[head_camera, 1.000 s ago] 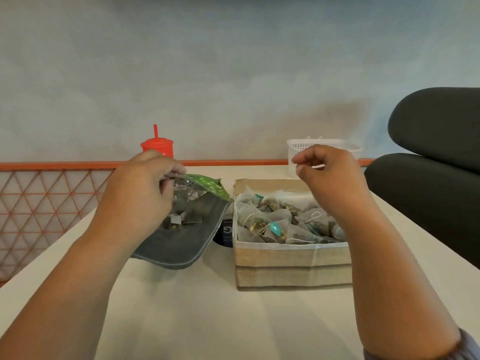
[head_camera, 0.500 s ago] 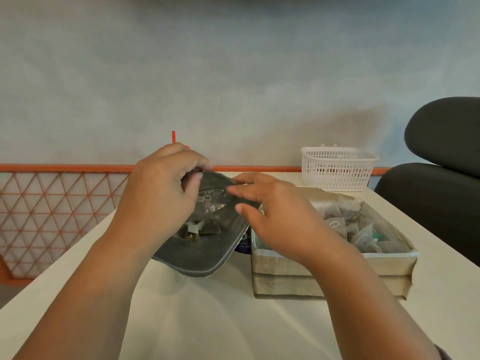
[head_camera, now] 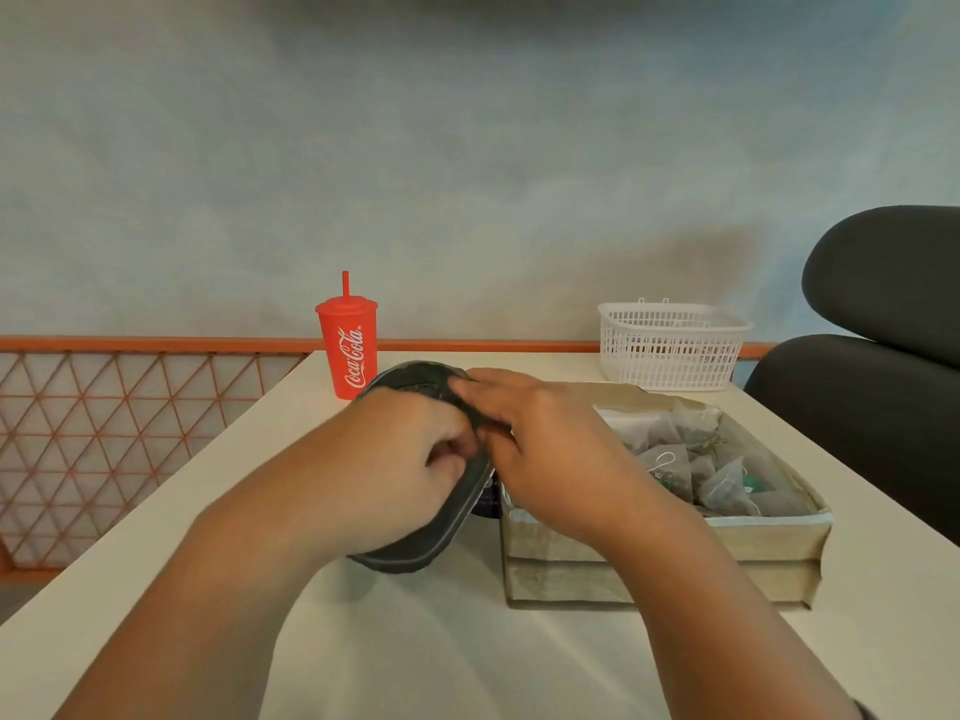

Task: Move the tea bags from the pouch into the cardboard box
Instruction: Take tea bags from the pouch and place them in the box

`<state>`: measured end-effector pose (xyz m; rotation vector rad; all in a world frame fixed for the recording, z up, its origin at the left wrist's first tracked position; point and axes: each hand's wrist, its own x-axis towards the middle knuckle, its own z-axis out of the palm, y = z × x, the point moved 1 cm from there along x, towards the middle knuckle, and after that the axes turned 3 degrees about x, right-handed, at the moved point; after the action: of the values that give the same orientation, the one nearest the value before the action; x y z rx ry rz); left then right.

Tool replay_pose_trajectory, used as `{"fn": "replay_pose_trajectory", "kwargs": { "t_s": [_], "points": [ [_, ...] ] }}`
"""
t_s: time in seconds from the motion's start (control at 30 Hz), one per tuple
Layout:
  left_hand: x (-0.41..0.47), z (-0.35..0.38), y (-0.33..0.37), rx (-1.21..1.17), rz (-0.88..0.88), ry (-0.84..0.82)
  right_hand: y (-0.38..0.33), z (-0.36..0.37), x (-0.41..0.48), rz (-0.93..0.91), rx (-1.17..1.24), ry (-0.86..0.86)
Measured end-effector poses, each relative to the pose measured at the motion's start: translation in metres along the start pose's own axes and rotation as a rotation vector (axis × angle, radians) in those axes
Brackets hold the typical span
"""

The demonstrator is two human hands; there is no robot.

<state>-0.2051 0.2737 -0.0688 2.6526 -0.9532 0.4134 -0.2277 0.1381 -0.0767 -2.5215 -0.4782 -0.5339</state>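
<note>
Both the left hand [head_camera: 395, 459] and right hand [head_camera: 550, 449] clamp the pouch [head_camera: 415, 553] by its rim, just left of the cardboard box [head_camera: 649, 558]. Tea bags [head_camera: 727, 485] lie inside that box.

Light soft, diffuse, moderate. Broad faint shadow on wall [head_camera: 717, 257]; soft-edged shadows on table [head_camera: 415, 641]. Wide-angle bowing at edges; top edge darkened; detail slightly soft

Bare forearms [head_camera: 218, 579]; grey sleeve edge [head_camera: 866, 712] at right elbow.

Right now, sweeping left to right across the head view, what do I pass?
In order: orange lattice railing → red cup → dark pouch → cardboard box → black chair.
</note>
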Motion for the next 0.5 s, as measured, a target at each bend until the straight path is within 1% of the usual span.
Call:
{"fn": "replay_pose_trajectory", "kwargs": {
  "t_s": [0.1,0.23,0.33,0.5],
  "points": [
    [0.007,0.020,-0.005,0.092,-0.073,-0.130,-0.001,0.001,-0.001,-0.007,0.013,0.001],
    [0.017,0.038,-0.016,0.164,-0.187,-0.148,-0.005,0.002,0.000,-0.026,-0.003,-0.021],
    [0.020,0.047,-0.021,0.207,-0.270,-0.261,-0.011,0.004,0.000,-0.045,-0.032,-0.059],
    [0.020,0.058,-0.030,0.334,-0.285,-0.390,-0.020,0.010,0.000,-0.081,-0.078,-0.133]
  ]
}}
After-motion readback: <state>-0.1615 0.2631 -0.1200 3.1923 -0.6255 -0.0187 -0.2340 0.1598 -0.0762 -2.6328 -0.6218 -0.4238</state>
